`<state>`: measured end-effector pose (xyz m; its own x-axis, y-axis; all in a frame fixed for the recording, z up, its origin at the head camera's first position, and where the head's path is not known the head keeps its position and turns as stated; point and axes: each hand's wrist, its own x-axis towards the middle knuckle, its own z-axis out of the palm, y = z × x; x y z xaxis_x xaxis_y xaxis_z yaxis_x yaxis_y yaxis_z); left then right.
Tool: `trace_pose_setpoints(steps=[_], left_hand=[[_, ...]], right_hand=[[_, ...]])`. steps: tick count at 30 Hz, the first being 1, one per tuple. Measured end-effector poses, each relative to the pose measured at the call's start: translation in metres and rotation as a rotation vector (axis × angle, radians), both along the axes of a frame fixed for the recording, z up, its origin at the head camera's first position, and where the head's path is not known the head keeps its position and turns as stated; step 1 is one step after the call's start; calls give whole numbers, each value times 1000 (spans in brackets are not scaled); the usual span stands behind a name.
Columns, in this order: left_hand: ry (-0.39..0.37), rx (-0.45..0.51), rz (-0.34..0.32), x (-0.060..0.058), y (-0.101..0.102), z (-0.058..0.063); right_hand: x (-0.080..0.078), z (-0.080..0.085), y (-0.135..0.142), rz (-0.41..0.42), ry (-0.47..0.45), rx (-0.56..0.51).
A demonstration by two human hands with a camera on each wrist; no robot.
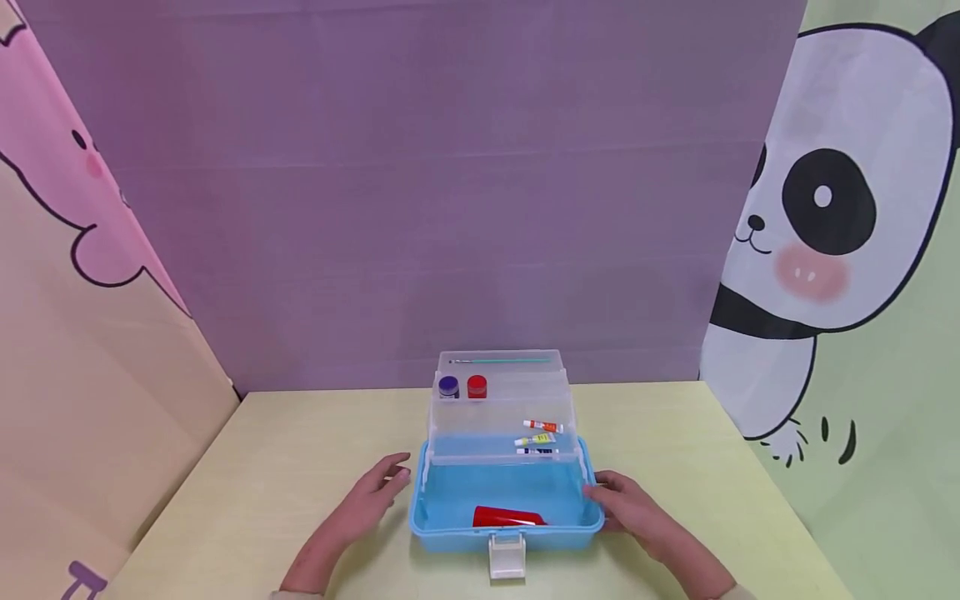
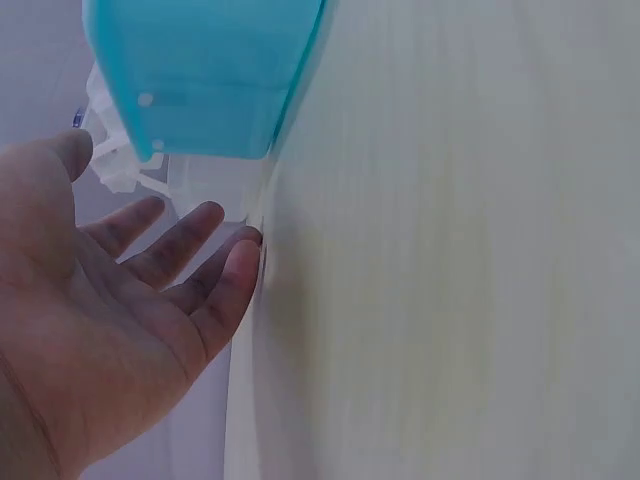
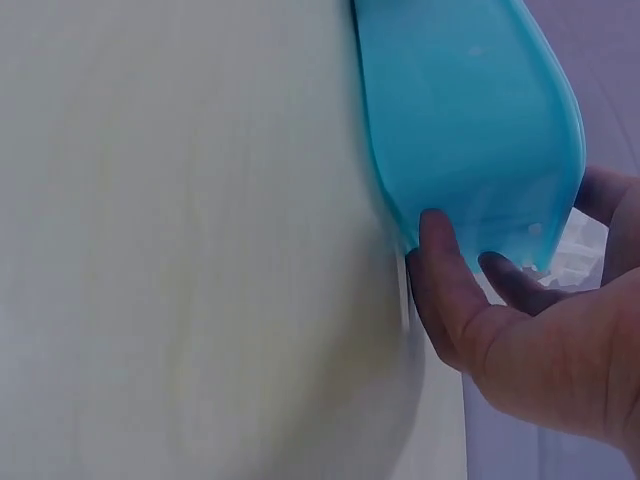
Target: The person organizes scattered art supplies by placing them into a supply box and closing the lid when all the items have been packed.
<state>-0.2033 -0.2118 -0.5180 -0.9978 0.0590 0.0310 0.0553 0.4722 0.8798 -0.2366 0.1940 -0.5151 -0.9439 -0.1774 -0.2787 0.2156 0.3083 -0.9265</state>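
A blue plastic storage box (image 1: 501, 540) stands on the table, its hinged clear trays (image 1: 495, 419) raised and folded back. My right hand (image 1: 630, 510) holds the box's right side, thumb at the rim; in the right wrist view its fingers (image 3: 450, 262) lie against the outer wall. To the left of the box, my left hand (image 1: 372, 497) is apart from it, fingers loosely bent and holding nothing. A red tube-like thing (image 1: 508, 517) lies inside the bottom, partly hidden by the front wall. Small paint tubes (image 1: 536, 438) lie on the lower tray.
Higher in the trays are a purple-lidded jar (image 1: 448, 386), a red-lidded jar (image 1: 477, 386) and a thin green paintbrush (image 1: 502, 361). A white latch (image 1: 507, 557) hangs down at the box's front. Behind the pale table (image 1: 300, 433) rises a purple cloth wall (image 1: 420, 208).
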Motion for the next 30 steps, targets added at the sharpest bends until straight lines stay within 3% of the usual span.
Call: trace_pose_setpoints(steps=[4,9,17,23,30], left_hand=[[-25,76,-52,-6,4,1],[-63,117,-95,-18,8,4],[-123,115,-71,-44,15,15],[-146,164,-44,-67,15,22],[-200,243,-31,-87,11,32]], right_hand=[[-7,3,-3,-18,7,16],[-15,10,-4,-4,24,-64],[-38,15,-2,46,68,-146],[-62,23,-5,2,95,-210],[-87,29,-13,30,39,-193]])
